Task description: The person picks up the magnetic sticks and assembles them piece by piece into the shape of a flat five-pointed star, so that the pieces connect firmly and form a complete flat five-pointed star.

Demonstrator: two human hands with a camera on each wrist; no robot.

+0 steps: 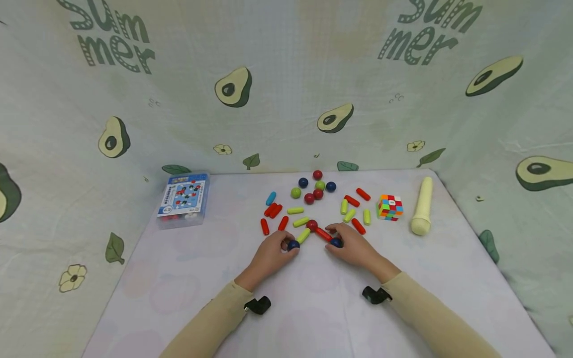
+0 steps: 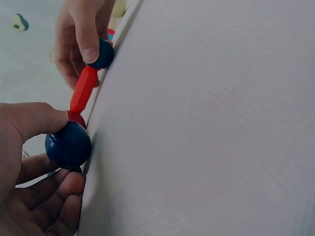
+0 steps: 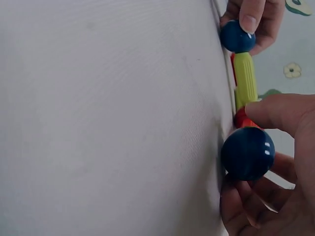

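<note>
A V-shaped chain of balls and rods lies on the table, its point away from me. At that point sits a dark red ball [image 1: 312, 225], with a yellow-green rod [image 1: 304, 235] running to the left and a red rod [image 1: 324, 234] to the right. My left hand [image 1: 274, 248] pinches the dark blue ball [image 2: 68, 145] at the outer end of the yellow-green rod between thumb and fingers. The other dark blue ball [image 3: 247, 153], at the red rod's outer end, is held by my right hand [image 1: 353, 244] in the same way.
Loose red, yellow-green and blue rods lie beyond both hands, with several balls [image 1: 309, 198] behind them. At the left stands a clear box [image 1: 183, 199] with a printed label. A colour cube [image 1: 390, 207] and a pale yellow club-shaped object [image 1: 422, 206] are at the right.
</note>
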